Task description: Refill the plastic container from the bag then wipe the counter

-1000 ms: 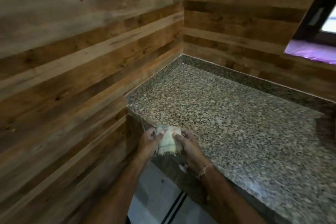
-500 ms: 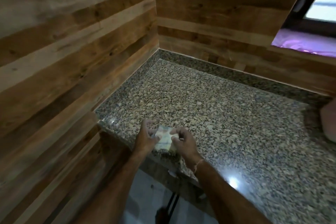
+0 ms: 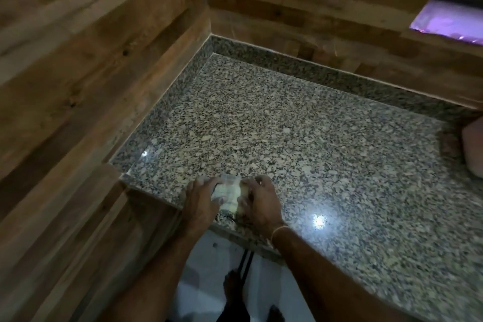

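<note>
Speckled granite counter [image 3: 287,138] meets wood-plank walls [image 3: 91,73] in corner

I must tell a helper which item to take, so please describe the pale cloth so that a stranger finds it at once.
Start at the speckled granite counter set in the corner of the wooden walls. At its near front edge, both hands meet; the folded cloth lies pressed between the left hand and right hand. It is the only pale yellowish thing there.

Speckled granite worktop [image 3: 300,144] set into a corner, wood-plank walls [image 3: 78,65] on two sides, pale tiled floor [image 3: 209,282] below, purple-lit window ledge [image 3: 449,23] upper right
</note>
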`<action>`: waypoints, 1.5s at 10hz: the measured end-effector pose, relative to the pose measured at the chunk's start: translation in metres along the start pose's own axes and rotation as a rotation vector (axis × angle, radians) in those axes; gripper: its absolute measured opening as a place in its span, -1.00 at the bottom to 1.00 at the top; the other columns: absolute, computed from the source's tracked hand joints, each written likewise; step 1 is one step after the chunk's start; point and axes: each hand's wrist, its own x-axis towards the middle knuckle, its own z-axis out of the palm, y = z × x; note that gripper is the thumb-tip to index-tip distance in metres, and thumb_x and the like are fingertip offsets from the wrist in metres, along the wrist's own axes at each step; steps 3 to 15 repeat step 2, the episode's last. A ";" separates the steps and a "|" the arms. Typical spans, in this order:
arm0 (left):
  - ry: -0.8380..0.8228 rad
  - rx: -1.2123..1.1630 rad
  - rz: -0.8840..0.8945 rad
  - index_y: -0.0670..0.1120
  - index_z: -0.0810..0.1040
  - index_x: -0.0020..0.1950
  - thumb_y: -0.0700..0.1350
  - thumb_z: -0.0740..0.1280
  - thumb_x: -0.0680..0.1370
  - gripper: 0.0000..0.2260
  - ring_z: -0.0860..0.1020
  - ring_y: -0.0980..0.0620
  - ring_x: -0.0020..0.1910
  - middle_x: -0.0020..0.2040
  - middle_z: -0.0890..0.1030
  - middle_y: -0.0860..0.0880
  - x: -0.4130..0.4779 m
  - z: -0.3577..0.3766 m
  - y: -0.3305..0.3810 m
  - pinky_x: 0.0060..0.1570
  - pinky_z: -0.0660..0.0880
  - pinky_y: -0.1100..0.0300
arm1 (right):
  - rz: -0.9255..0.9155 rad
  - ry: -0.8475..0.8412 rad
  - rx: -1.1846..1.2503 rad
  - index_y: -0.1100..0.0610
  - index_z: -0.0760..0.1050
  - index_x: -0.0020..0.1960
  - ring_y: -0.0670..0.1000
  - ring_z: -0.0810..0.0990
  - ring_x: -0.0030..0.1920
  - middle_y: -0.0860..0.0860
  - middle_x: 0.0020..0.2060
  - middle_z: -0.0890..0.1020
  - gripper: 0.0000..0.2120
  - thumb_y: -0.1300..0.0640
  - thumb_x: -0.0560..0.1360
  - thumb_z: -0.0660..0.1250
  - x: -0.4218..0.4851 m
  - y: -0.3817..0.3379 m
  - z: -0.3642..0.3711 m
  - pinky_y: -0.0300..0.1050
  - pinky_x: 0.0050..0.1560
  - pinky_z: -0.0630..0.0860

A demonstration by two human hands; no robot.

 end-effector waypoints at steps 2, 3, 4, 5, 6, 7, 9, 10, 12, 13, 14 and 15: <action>0.093 0.028 0.098 0.11 0.45 0.47 0.08 0.43 0.55 -0.50 0.30 -0.16 0.47 0.46 0.45 -0.10 0.007 -0.010 0.031 0.41 0.26 -0.20 | 0.001 0.188 0.125 0.02 0.40 0.47 -0.03 0.44 0.21 0.02 0.26 0.41 -0.56 -0.01 0.62 0.32 -0.012 0.022 -0.040 -0.16 0.13 0.53; 0.093 0.028 0.098 0.11 0.45 0.47 0.08 0.43 0.55 -0.50 0.30 -0.16 0.47 0.46 0.45 -0.10 0.007 -0.010 0.031 0.41 0.26 -0.20 | 0.001 0.188 0.125 0.02 0.40 0.47 -0.03 0.44 0.21 0.02 0.26 0.41 -0.56 -0.01 0.62 0.32 -0.012 0.022 -0.040 -0.16 0.13 0.53; 0.093 0.028 0.098 0.11 0.45 0.47 0.08 0.43 0.55 -0.50 0.30 -0.16 0.47 0.46 0.45 -0.10 0.007 -0.010 0.031 0.41 0.26 -0.20 | 0.001 0.188 0.125 0.02 0.40 0.47 -0.03 0.44 0.21 0.02 0.26 0.41 -0.56 -0.01 0.62 0.32 -0.012 0.022 -0.040 -0.16 0.13 0.53; 0.093 0.028 0.098 0.11 0.45 0.47 0.08 0.43 0.55 -0.50 0.30 -0.16 0.47 0.46 0.45 -0.10 0.007 -0.010 0.031 0.41 0.26 -0.20 | 0.001 0.188 0.125 0.02 0.40 0.47 -0.03 0.44 0.21 0.02 0.26 0.41 -0.56 -0.01 0.62 0.32 -0.012 0.022 -0.040 -0.16 0.13 0.53; 0.093 0.028 0.098 0.11 0.45 0.47 0.08 0.43 0.55 -0.50 0.30 -0.16 0.47 0.46 0.45 -0.10 0.007 -0.010 0.031 0.41 0.26 -0.20 | 0.001 0.188 0.125 0.02 0.40 0.47 -0.03 0.44 0.21 0.02 0.26 0.41 -0.56 -0.01 0.62 0.32 -0.012 0.022 -0.040 -0.16 0.13 0.53; 0.093 0.028 0.098 0.11 0.45 0.47 0.08 0.43 0.55 -0.50 0.30 -0.16 0.47 0.46 0.45 -0.10 0.007 -0.010 0.031 0.41 0.26 -0.20 | 0.001 0.188 0.125 0.02 0.40 0.47 -0.03 0.44 0.21 0.02 0.26 0.41 -0.56 -0.01 0.62 0.32 -0.012 0.022 -0.040 -0.16 0.13 0.53; 0.093 0.028 0.098 0.11 0.45 0.47 0.08 0.43 0.55 -0.50 0.30 -0.16 0.47 0.46 0.45 -0.10 0.007 -0.010 0.031 0.41 0.26 -0.20 | 0.001 0.188 0.125 0.02 0.40 0.47 -0.03 0.44 0.21 0.02 0.26 0.41 -0.56 -0.01 0.62 0.32 -0.012 0.022 -0.040 -0.16 0.13 0.53; 0.093 0.028 0.098 0.11 0.45 0.47 0.08 0.43 0.55 -0.50 0.30 -0.16 0.47 0.46 0.45 -0.10 0.007 -0.010 0.031 0.41 0.26 -0.20 | 0.001 0.188 0.125 0.02 0.40 0.47 -0.03 0.44 0.21 0.02 0.26 0.41 -0.56 -0.01 0.62 0.32 -0.012 0.022 -0.040 -0.16 0.13 0.53; 0.093 0.028 0.098 0.11 0.45 0.47 0.08 0.43 0.55 -0.50 0.30 -0.16 0.47 0.46 0.45 -0.10 0.007 -0.010 0.031 0.41 0.26 -0.20 | 0.001 0.188 0.125 0.02 0.40 0.47 -0.03 0.44 0.21 0.02 0.26 0.41 -0.56 -0.01 0.62 0.32 -0.012 0.022 -0.040 -0.16 0.13 0.53; 0.093 0.028 0.098 0.11 0.45 0.47 0.08 0.43 0.55 -0.50 0.30 -0.16 0.47 0.46 0.45 -0.10 0.007 -0.010 0.031 0.41 0.26 -0.20 | 0.001 0.188 0.125 0.02 0.40 0.47 -0.03 0.44 0.21 0.02 0.26 0.41 -0.56 -0.01 0.62 0.32 -0.012 0.022 -0.040 -0.16 0.13 0.53; 0.093 0.028 0.098 0.11 0.45 0.47 0.08 0.43 0.55 -0.50 0.30 -0.16 0.47 0.46 0.45 -0.10 0.007 -0.010 0.031 0.41 0.26 -0.20 | 0.001 0.188 0.125 0.02 0.40 0.47 -0.03 0.44 0.21 0.02 0.26 0.41 -0.56 -0.01 0.62 0.32 -0.012 0.022 -0.040 -0.16 0.13 0.53; 0.093 0.028 0.098 0.11 0.45 0.47 0.08 0.43 0.55 -0.50 0.30 -0.16 0.47 0.46 0.45 -0.10 0.007 -0.010 0.031 0.41 0.26 -0.20 | 0.001 0.188 0.125 0.02 0.40 0.47 -0.03 0.44 0.21 0.02 0.26 0.41 -0.56 -0.01 0.62 0.32 -0.012 0.022 -0.040 -0.16 0.13 0.53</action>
